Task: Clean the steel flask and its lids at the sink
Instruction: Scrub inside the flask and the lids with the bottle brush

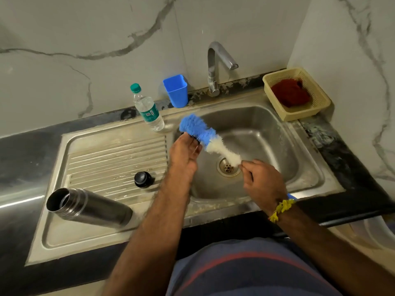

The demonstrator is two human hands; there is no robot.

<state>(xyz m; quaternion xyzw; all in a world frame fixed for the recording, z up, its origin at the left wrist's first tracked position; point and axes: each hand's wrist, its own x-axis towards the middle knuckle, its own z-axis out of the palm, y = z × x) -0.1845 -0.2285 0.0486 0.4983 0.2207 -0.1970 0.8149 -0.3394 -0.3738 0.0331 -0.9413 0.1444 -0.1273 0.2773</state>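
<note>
Over the steel sink basin (267, 124), our right hand (264, 182) grips the blue-and-white bristle bottle brush (205, 135), scrubbing a small dark lid (188, 136) held in our left hand (184, 157). The open cylindrical steel flask (89, 207) lies sideways on the ribbed drainboard (111, 154), near a black round stopper lid (142, 179).

plastic bottle (147, 108) with green label, its print seemingly too blurred to read
</note>
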